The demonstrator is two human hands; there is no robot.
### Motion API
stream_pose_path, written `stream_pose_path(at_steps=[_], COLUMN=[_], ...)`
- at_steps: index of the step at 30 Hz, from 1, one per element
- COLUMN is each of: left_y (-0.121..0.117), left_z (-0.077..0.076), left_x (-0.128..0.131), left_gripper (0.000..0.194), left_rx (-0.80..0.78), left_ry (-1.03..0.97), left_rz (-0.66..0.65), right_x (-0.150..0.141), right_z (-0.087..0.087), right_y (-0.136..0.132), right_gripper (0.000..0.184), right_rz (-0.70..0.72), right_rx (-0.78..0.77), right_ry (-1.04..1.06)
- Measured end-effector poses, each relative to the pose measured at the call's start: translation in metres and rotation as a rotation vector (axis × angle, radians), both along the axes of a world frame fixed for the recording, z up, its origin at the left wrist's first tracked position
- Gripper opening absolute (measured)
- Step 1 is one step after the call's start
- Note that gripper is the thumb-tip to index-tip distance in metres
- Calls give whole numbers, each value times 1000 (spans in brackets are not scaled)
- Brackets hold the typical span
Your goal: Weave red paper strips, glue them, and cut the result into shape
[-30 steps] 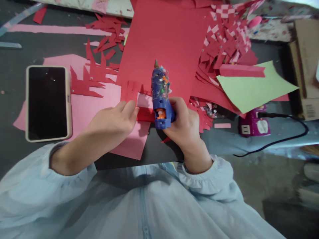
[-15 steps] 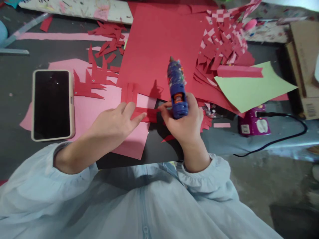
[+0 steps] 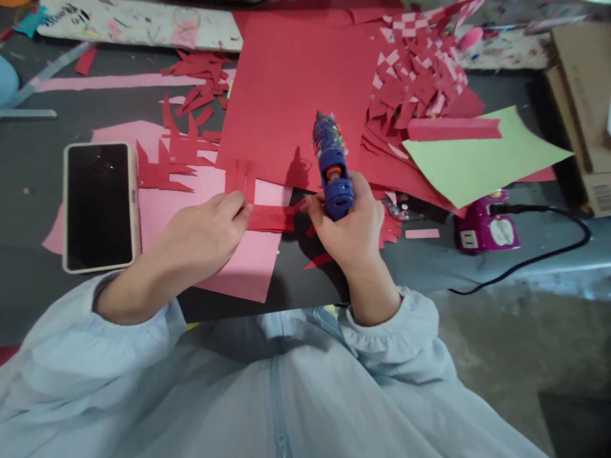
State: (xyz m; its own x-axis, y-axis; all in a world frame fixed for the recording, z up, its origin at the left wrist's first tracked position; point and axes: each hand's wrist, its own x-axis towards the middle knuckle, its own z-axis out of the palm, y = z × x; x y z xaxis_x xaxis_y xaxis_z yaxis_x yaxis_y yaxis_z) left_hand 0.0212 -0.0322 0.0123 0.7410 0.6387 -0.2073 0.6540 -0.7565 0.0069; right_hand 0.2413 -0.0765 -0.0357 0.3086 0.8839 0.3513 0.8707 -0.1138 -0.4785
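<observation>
"Nearest the person first: state of the hands?"

"Right hand [image 3: 356,229]: fingers wrapped round the glue gun [image 3: 333,162], nozzle pointing away from the body. The thumb and a fingertip come close to the end of the red strips [image 3: 273,219]; contact cannot be confirmed. Left hand [image 3: 203,232], left of the glue gun: thumb and forefinger drawn together at the corner of the strips, apparently pinching it, remaining fingers curled in."

"Position of the work?"

"The strips lie just left of the glue gun, over a pink sheet [image 3: 245,270]. One set runs sideways toward the gun, another away from the body. The left fingers partly cover their meeting point; whether glue holds it, I cannot tell."

"Farther out?"

"Well left of the glue gun, a phone [image 3: 99,207]. Between the two, spiky red cut-outs [image 3: 184,151] with small eye-like dots. Under and beyond the nozzle, a large red sheet [image 3: 296,95]. Beyond the gun to the right, a heap of checked pieces [image 3: 415,79]."

"Progress?"

"In my judgement, the checked pieces are finished or nearly so. The piece in hand looks early: strips cut and laid at an angle, but no checked weave visible, so that part appears outstanding."
</observation>
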Motion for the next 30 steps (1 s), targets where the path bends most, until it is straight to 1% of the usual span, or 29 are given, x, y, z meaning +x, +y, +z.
stream_pose_path(at_steps=[6,9,13,18,24,30], left_y=[0,0,-4,-7,-9,-12], left_z=[-5,-4,0,3,4,2], left_x=[0,1,7,13,18,22], left_gripper=[40,45,53,55,58,60], left_rx=[101,106,118,125,118,137], left_ry=[30,40,93,112,144,164], left_rz=[-95,-105,-126,-134,-141,-145], right_x=[-1,-1,-2,-2,-1,-1], right_z=[1,3,4,4,4,3], right_y=[0,0,0,1,0,0], right_gripper=[20,21,21,21,22,22], right_rz=[16,33,55,65,79,70], right_rx=[-45,-60,-70,-59,-64,-59], right_ry=[31,55,94,133,128,100])
